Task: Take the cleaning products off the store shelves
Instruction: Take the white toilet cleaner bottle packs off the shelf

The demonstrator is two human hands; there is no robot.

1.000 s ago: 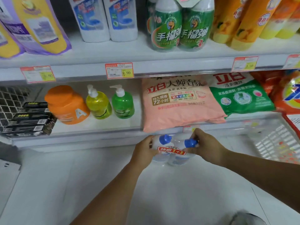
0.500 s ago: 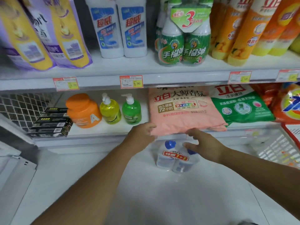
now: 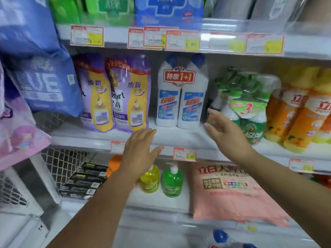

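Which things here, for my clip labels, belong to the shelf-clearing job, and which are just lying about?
Job: white twin-pack bottles; left hand and right hand, both open near it; blue-capped pack at the bottom edge.
Lying about: price tag; wire mesh panel.

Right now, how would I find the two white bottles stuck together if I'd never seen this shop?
Look at the middle shelf, where the left hand and right hand hover open. The twin pack stands there between the purple pouches and the green three-pack. Only it is white, with blue caps and a red 1+1 sticker.
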